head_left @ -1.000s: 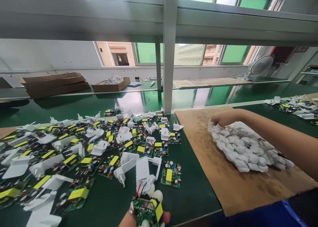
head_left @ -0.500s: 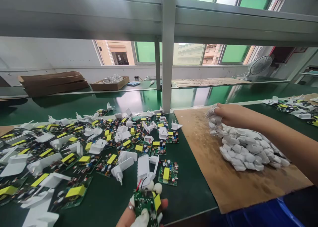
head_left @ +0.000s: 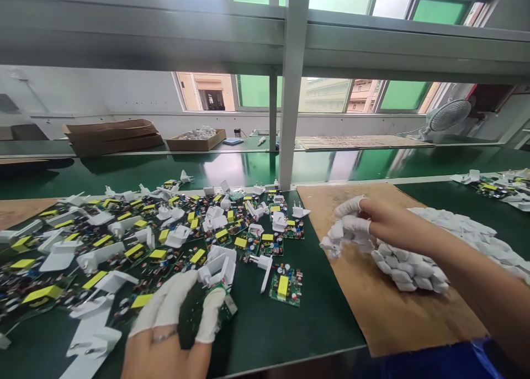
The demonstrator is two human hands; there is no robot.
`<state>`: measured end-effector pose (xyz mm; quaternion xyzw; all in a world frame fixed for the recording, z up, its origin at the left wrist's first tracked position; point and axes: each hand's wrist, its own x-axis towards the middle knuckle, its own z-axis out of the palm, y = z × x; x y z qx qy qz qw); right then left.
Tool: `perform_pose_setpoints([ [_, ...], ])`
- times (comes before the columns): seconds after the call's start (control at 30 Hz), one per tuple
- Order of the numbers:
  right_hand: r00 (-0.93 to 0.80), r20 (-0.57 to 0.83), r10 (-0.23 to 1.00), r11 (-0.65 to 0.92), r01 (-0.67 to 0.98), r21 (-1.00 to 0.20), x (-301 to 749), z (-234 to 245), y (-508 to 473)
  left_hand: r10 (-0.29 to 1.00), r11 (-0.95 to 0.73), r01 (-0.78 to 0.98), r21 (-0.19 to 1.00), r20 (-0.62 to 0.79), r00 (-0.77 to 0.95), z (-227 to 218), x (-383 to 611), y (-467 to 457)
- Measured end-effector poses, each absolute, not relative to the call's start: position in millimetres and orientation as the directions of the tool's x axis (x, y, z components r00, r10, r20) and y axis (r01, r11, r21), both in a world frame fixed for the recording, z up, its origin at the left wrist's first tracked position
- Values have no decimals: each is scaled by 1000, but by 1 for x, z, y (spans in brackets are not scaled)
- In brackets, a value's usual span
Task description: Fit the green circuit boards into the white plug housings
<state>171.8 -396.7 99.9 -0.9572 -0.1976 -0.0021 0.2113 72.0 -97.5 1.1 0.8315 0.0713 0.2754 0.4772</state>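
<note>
1. Grip is what counts in this step, by the look of it. The left hand (head_left: 165, 335) does best to keep the circuit board (head_left: 191, 315) by its edges, with the cotted fingertips (head_left: 209, 315) off the components. Meanwhile the right hand (head_left: 379, 221) should lift only a small clump clear, so the heap of white pieces (head_left: 414, 263) does not get dragged along.
2. Steadiness likely helps too. The board sits low over the near edge of the green bench (head_left: 290, 329), so a firm, level hold probably keeps it from slipping.
3. The left hand, near and left of centre, is closed around the board. Its thumb is on one side and its fingers on the other, all in white finger cots.
4. A white plug shell (head_left: 217, 266) lies just beyond those fingertips. It cannot be told whether it is joined to the held board.
5. The right hand, further off and to the right, is curled almost shut. Its cotted fingers (head_left: 351, 225) pinch a small white clump (head_left: 331, 243) at the left end of the heap, above the cardboard sheet (head_left: 372, 318).
6. 1 loose board (head_left: 285, 286) lies between the 2 hands. A wide scatter of boards and shells (head_left: 124, 241) covers the bench to the left.
</note>
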Motion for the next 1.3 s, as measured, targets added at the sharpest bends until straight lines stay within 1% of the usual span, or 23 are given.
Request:
perform_pose_setpoints([
  [0.03,928,94,360,-856,369,-363,168,96,-394,380,-542,-162,825,413,828,7,70,-113],
  [0.07,931,106,349,-874,364,-322,163,92,-393,338,-538,-211,816,438,833,13,70,-132],
  [0.1,931,115,348,-882,366,-296,159,89,-392,235,-475,-260,841,406,883,18,72,-153],
  [0.13,929,117,352,-878,371,-301,155,87,-391,158,-444,-280,851,382,910,22,76,-174],
  [0.17,924,117,363,-859,381,-341,151,86,-391,108,-427,-285,858,362,926,25,81,-194],
  [0.2,918,116,379,-825,392,-407,147,86,-392,31,-397,-276,875,313,949,26,88,-211],
  [0.23,913,118,391,-779,397,-485,144,86,-393,-82,-316,-236,919,222,972,26,96,-224],
  [0.3,918,107,381,-683,357,-637,140,87,-395,-205,-42,-99,994,89,975,26,110,-242],
  [0.33,929,95,357,-638,317,-701,139,88,-396,-243,92,-19,996,40,969,26,116,-247],
  [0.37,941,78,329,-590,269,-762,139,87,-396,-251,198,46,979,5,968,26,120,-250],
  [0.4,954,60,294,-537,217,-815,138,85,-396,-254,265,97,959,-27,967,26,123,-252],
  [0.47,972,51,228,-411,144,-900,136,77,-395,-245,310,156,938,-79,966,25,125,-256],
  [0.53,982,81,169,-300,129,-945,134,64,-392,-236,356,214,910,-135,962,23,125,-260],
  [0.7,986,163,39,-93,166,-982,134,19,-387,-237,419,349,839,-269,933,16,124,-271],
  [0.8,985,170,-31,-21,169,-985,136,2,-389,-270,431,420,799,-330,904,13,123,-273],
  [0.9,983,164,-87,10,166,-986,136,0,-394,-297,445,449,775,-345,890,13,121,-271],
  [1.0,975,159,-156,53,169,-984,133,7,-401,-310,479,435,762,-317,896,13,120,-266],
  [1.07,954,182,-236,40,197,-980,131,11,-406,-321,521,433,735,-302,898,15,119,-262],
  [1.1,941,214,-260,-27,214,-976,131,12,-408,-329,542,440,716,-301,895,16,118,-261],
  [1.13,933,256,-254,-134,229,-964,131,13,-409,-338,561,452,693,-306,890,17,118,-260],
  [1.17,929,298,-218,-261,239,-935,131,12,-409,-351,580,465,669,-310,884,18,117,-259],
  [1.23,935,342,-94,-483,258,-837,131,12,-408,-371,602,472,644,-298,880,19,116,-258],
  [1.3,930,368,-24,-592,283,-755,130,12,-405,-381,581,454,676,-267,885,19,116,-257],
])
